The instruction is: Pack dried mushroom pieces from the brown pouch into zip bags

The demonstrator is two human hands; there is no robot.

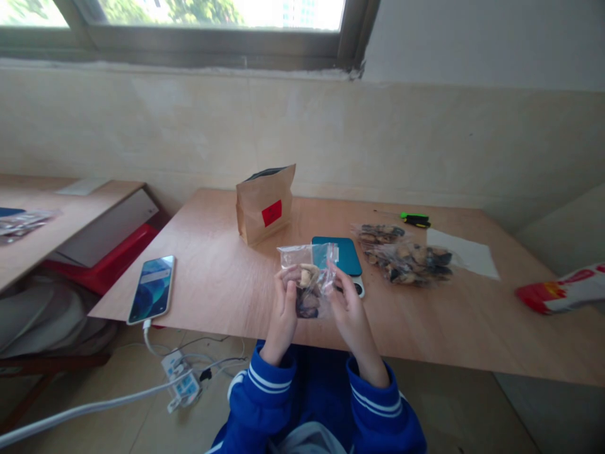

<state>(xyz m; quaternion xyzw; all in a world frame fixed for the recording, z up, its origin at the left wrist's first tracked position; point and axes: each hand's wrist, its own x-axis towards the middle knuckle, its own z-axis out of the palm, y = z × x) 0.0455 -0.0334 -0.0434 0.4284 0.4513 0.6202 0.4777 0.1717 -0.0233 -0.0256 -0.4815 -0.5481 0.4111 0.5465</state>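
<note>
Between my hands is a clear zip bag with dried mushroom pieces in its lower part, held over the table's front edge. My left hand grips its left side, thumb on the front. The fingers of my right hand pinch the right side near the zip strip. Just behind the bag lies a small scale with a teal top, partly hidden by the bag and my right hand. Several filled clear bags of dried mushrooms lie right of the scale. A brown paper pouch with a red label stands open-topped behind.
A phone charges at the table's left edge; its cable runs to a power strip on the floor. Green-and-black screwdrivers, white paper and a red-and-white packet lie on the right. Another table stands left.
</note>
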